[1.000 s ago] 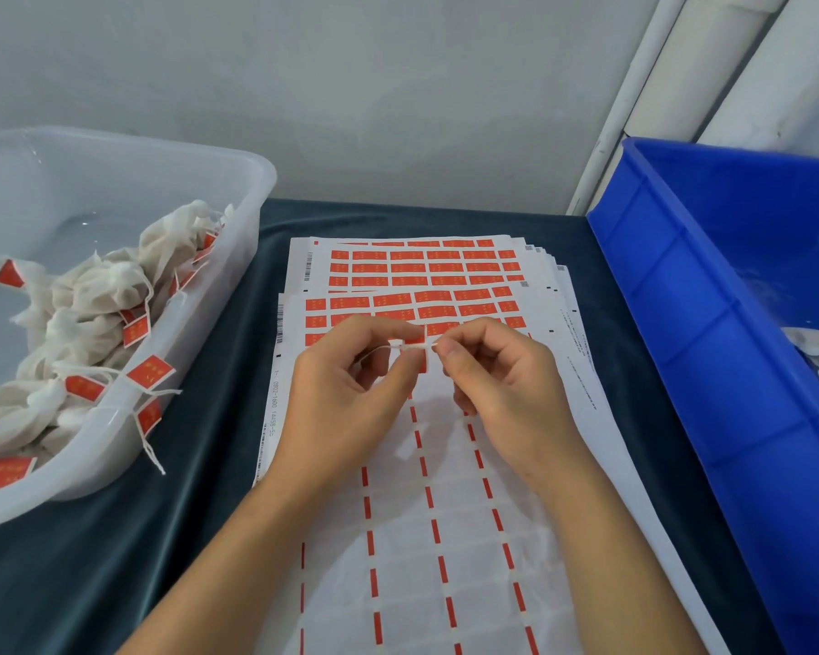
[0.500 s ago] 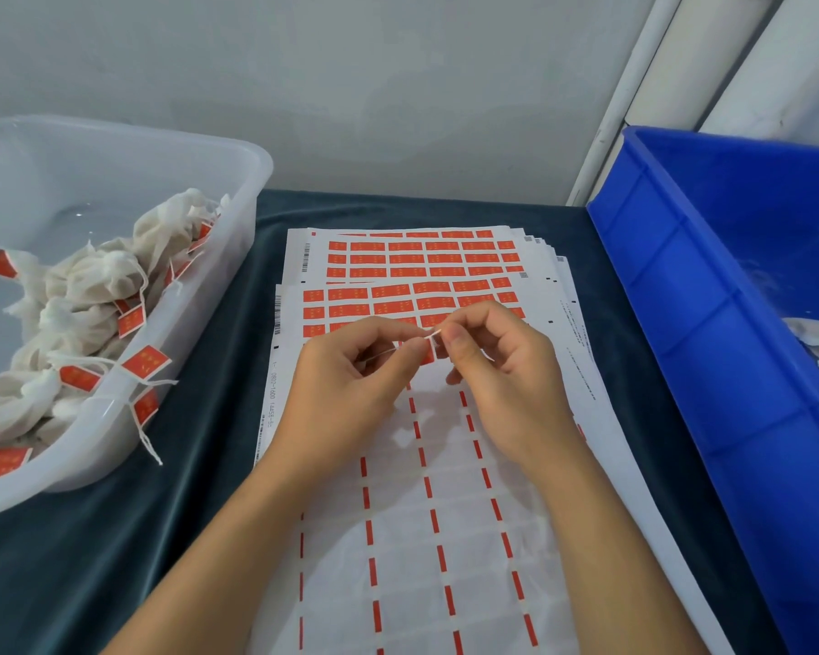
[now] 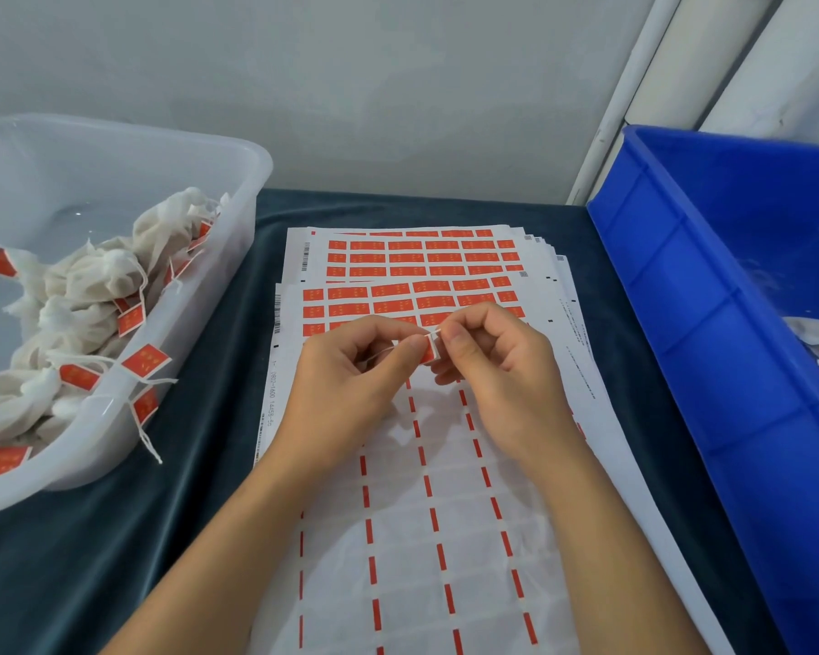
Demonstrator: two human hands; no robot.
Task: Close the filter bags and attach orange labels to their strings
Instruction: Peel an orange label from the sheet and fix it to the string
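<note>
- Orange label (image 3: pixel 430 348): mostly hidden between fingertips of left hand (image 3: pixel 351 385) and right hand (image 3: pixel 497 366).
- Label print: too small to read.
- Blue bin (image 3: pixel 710 323), clear tub (image 3: pixel 237 191): cut by frame edges.

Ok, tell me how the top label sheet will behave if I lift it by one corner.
The top label sheet looks thin and most labels are peeled off, so it would probably flop and curl. It seems light, and its glossy backing may slide off the stack of label sheets below. Both hands, left hand and right hand, are busy pinching an orange label.
</note>
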